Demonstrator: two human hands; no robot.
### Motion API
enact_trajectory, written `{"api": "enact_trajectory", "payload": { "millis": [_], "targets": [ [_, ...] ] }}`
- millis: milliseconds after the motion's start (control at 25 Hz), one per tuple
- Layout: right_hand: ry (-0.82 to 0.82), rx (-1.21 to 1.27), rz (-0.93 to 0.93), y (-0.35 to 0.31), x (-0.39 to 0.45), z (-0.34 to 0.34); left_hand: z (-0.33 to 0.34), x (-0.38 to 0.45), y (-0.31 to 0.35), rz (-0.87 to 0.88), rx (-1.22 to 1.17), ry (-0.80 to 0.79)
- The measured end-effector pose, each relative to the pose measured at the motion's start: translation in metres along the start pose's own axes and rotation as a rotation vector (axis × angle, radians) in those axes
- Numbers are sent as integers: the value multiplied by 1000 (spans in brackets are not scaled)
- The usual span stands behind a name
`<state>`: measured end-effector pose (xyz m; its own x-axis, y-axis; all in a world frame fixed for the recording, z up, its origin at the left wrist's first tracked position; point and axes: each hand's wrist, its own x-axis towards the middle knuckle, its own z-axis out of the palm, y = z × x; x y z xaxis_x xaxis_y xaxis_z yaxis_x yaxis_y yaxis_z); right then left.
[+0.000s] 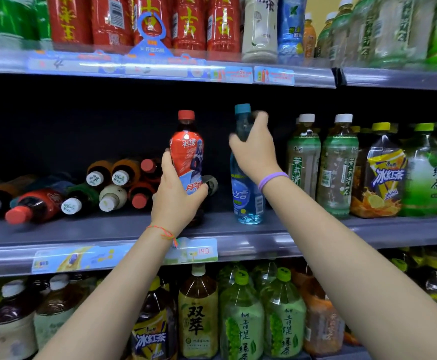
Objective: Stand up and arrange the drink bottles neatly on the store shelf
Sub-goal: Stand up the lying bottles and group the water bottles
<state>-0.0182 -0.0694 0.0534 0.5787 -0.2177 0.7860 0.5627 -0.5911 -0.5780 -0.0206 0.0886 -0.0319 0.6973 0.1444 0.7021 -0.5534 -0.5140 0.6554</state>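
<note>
I'm gripping the upright red bottle [187,152] with my left hand [175,193], just left of the blue bottle [246,196] my right hand [253,149] is grasping.

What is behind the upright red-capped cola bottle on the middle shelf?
Behind the red-capped cola bottle, held by the left hand, a dark bottle lying on its side shows partly. The hand and the bottle cover the rest; further back the shelf is too dark to tell.
</note>
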Motion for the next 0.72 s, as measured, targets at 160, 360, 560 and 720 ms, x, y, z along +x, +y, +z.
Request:
{"api": "enact_trajectory", "payload": {
  "millis": [160,360,560,720],
  "targets": [
    [-193,-10,242,35,-15,-10,1,0,-2,23,-19,21],
    [-333,-539,168,40,-22,-23,5,2,-3,32,19,51],
    [-387,-389,275,40,-14,-4,3,3,-3,36,8,59],
    [-396,-274,365,51,-7,28,4,1,-3,36,81,85]
  ]
}}
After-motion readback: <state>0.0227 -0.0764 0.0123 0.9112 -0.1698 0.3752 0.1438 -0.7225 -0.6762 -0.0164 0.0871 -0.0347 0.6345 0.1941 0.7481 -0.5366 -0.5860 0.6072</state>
